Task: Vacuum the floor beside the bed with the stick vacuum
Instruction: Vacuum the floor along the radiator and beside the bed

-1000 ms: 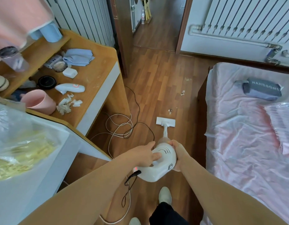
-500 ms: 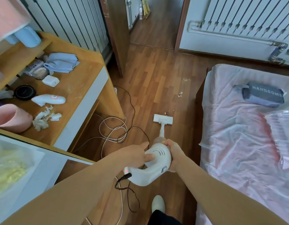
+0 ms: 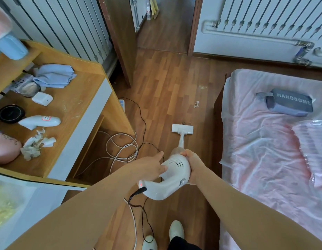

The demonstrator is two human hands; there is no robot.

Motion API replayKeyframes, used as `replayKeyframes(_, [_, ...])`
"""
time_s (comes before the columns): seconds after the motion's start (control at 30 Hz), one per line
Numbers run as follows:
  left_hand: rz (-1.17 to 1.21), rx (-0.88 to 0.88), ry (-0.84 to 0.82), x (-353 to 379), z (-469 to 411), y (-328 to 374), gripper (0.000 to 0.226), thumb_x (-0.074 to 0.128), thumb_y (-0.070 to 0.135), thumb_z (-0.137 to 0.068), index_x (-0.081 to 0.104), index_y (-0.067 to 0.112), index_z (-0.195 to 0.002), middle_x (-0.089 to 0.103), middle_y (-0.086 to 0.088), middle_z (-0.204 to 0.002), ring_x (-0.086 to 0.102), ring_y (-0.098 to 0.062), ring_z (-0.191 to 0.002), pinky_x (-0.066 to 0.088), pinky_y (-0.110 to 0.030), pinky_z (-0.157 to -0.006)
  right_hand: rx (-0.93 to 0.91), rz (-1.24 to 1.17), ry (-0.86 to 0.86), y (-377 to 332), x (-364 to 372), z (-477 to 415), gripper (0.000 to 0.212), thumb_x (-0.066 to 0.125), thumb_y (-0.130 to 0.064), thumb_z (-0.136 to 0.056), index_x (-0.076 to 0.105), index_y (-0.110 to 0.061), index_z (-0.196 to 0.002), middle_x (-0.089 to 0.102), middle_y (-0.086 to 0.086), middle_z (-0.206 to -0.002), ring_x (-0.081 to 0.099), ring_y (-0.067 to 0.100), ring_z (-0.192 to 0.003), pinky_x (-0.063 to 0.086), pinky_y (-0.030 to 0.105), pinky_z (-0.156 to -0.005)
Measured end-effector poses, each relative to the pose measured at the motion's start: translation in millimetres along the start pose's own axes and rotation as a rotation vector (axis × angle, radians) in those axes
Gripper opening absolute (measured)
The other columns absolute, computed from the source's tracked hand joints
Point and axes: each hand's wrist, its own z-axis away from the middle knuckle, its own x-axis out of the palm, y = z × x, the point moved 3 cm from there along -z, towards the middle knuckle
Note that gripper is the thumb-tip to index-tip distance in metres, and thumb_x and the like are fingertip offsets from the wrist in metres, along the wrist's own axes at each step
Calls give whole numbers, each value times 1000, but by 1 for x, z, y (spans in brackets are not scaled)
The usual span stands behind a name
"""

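Hands both on white plastic stick vacuum (image 3: 172, 175): left hand (image 3: 153, 166) pressing its body, right hand (image 3: 191, 164) wrapped around it. White floor head (image 3: 182, 128) has advanced along the brown wood floor (image 3: 165, 83) beside the pink-sheeted bed (image 3: 265, 141), reaching small crumbs (image 3: 186, 122); white paper scraps (image 3: 196, 104) remain ahead.

Soft daylight, wide-angle edge distortion

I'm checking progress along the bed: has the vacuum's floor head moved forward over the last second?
Yes. The floor head has slid forward along the bed, away from the person's feet, reaching the dark crumbs that earlier lay ahead of it.
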Motion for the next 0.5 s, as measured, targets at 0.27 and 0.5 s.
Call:
replayKeyframes(0.27, [-67, 29, -67, -13, 0, -15, 67, 35, 41, -102, -4, 24, -154, 63, -11, -122, 59, -21, -87, 50, -35, -83, 34, -44, 16, 5, 14, -2, 29, 64, -31, -85, 66, -10, -105, 71, 15, -81, 68, 32, -68, 57, 41, -66])
replayKeyframes(0.5, [-141, 110, -15, -43, -15, -17, 59, 33, 23, -105, 4, 17, -155, 61, -9, -111, 52, -23, -87, 40, -31, -77, -60, -47, 45, -28, 33, -18, 38, 62, -30, -85, 67, -10, -117, 72, 14, -83, 70, 31, -64, 58, 38, -60])
